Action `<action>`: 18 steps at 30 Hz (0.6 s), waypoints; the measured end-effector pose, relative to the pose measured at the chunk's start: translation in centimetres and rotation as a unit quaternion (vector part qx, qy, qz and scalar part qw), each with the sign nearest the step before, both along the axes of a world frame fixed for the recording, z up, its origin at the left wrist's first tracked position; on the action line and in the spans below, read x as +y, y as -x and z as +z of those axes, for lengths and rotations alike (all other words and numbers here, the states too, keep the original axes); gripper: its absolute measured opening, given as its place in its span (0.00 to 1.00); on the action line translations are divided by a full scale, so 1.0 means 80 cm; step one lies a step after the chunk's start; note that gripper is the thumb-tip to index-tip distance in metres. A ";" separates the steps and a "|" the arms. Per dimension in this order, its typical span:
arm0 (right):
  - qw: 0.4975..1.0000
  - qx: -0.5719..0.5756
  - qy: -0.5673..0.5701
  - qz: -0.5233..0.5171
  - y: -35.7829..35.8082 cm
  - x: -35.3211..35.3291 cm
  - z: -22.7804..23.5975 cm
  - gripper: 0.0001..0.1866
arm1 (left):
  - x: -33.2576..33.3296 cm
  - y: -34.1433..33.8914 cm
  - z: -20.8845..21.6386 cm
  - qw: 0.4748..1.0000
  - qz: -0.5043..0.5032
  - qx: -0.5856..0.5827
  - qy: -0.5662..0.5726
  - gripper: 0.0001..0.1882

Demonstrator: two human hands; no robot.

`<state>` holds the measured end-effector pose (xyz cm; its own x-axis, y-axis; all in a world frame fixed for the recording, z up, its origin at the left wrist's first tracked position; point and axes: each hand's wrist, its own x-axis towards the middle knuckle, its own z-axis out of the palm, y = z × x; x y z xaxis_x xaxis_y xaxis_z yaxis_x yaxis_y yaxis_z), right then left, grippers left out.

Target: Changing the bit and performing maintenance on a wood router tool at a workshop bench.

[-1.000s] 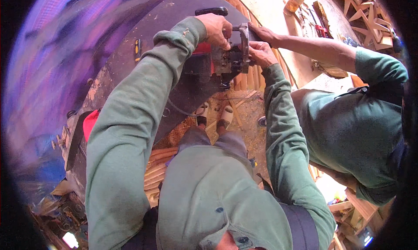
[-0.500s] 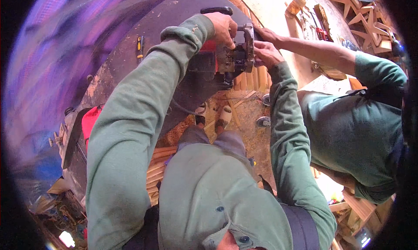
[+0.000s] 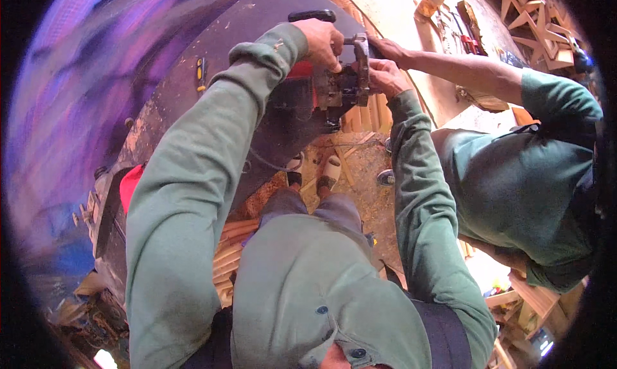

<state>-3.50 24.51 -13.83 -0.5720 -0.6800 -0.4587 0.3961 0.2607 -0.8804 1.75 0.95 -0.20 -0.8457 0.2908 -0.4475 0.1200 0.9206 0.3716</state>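
1. Lying on its side at the right edge of the dark, scratched tabletop (image 3: 241, 22), close to the near right corner, there is a red-and-black power tool with worn grey metal parts (image 3: 330, 89). Its flat grey metal base plate (image 3: 362, 67) stands upright and faces right.

2. The left hand (image 3: 321, 40) reaches over the tool from above. Its fingers are bent and touch the metal part just left of the base plate; whether they pinch something small, I cannot tell.

3. The right hand (image 3: 387, 78) is at the outer face of the base plate, with the fingers bent and kept near together. The plate hides the fingertips, so I cannot tell what they pinch.

4. Just beyond the right hand, a co-worker's hand (image 3: 389, 53) reaches toward the same plate; its fingertips are partly hidden.

5. Behind the left wrist lies a thick black handle (image 3: 312, 15).

6. Near the left edge of the tabletop rests a yellow-and-black screwdriver (image 3: 201, 73), well apart from the tool.

7. Past the right edge, long light-brown wooden strips (image 3: 366, 118) are lying lower down.

8. Farther right are a pale wide board (image 3: 392, 6) and, beyond it, a pile of pale wooden stars (image 3: 540, 25).
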 end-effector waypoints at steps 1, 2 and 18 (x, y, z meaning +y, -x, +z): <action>1.000 0.003 0.000 -0.004 0.000 0.007 -0.002 0.14 | -0.001 0.001 -0.004 1.000 -0.004 0.003 0.000 0.25; 0.999 0.018 0.045 -0.003 -0.009 0.010 0.003 0.15 | -0.002 -0.002 -0.004 1.000 0.004 0.004 -0.008 0.25; 0.999 0.044 0.030 0.011 -0.013 -0.004 0.015 0.14 | 0.005 -0.012 0.010 1.000 0.029 -0.004 -0.004 0.24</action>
